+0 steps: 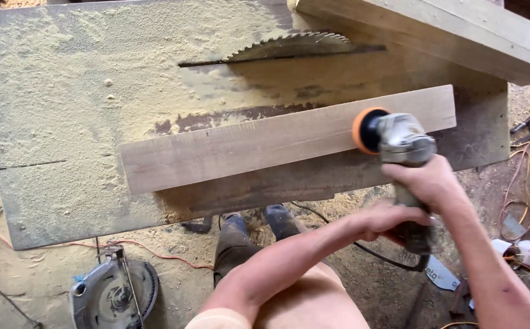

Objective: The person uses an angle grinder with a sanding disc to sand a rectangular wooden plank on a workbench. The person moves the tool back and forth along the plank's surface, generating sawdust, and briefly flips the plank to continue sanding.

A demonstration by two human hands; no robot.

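Observation:
A pale wooden plank [246, 146] lies slanted across a sawdust-covered table saw top [64, 122]. I hold an angle grinder [399, 143] with an orange sanding disc [362, 130] pressed against the plank near its right end. My right hand [426, 180] grips the grinder's body just behind the head. My left hand [384, 220] wraps the rear handle lower down, partly hiding it. The grinder's black cord [380, 256] trails below my hands.
A circular saw blade [289, 45] sticks up through the table behind the plank. A thick timber beam [460, 33] crosses the top right. A hand-held circular saw [115, 295] lies on the dusty floor, with an orange cable [155, 253] and tool clutter [527, 250] at right.

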